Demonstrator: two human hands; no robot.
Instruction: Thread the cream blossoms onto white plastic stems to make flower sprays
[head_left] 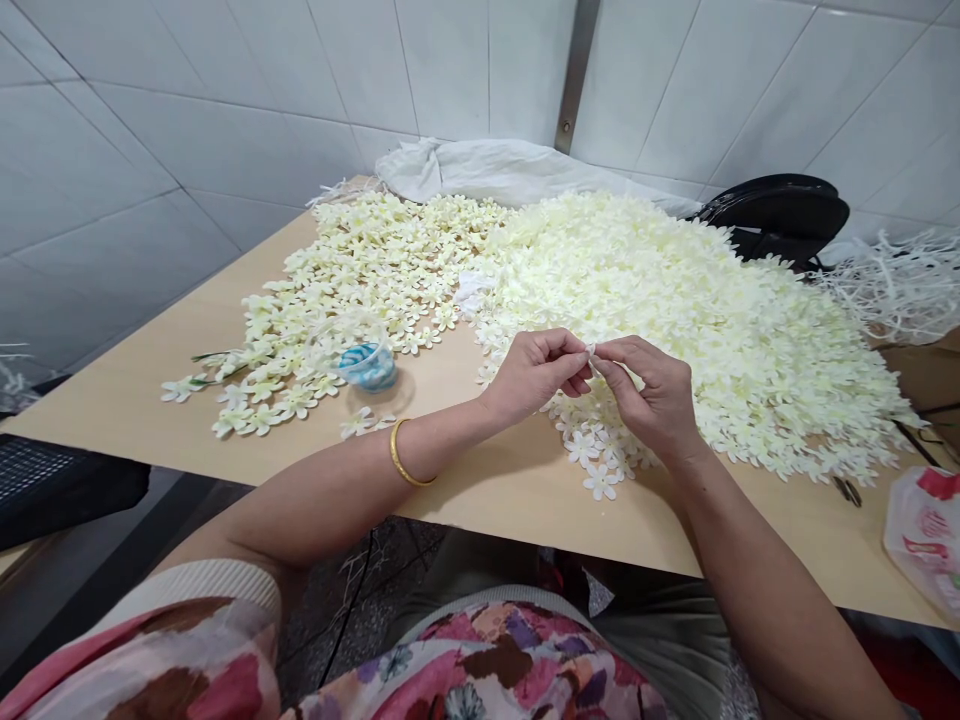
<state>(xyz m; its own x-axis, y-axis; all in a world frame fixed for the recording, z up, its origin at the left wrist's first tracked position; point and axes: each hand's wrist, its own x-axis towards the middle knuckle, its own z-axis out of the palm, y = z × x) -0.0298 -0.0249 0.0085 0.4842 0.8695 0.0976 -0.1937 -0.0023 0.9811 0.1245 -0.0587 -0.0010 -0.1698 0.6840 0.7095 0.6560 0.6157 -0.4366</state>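
My left hand point(536, 375) and my right hand point(651, 392) meet fingertip to fingertip above the table. Both are closed in a pinch, with a tiny white piece point(591, 352) between them, too small and covered to name. Behind and beneath my right hand spreads a big heap of pale yellow-white artificial flowers point(637, 270). A few single blossoms point(600, 480) lie under my right wrist. To the left is a flatter spread of similar flowers point(360, 260). Left of my left hand stands a small clear cup point(369, 368) with something blue and white in it.
The wooden-coloured table point(450, 400) backs onto a tiled wall point(300, 90). White cloth or sacking point(495, 170) lies along the back. A black round object point(776, 215) and a tangle of white strips point(900, 280) sit at back right. A red-and-white plastic bag point(926, 535) lies at the right edge.
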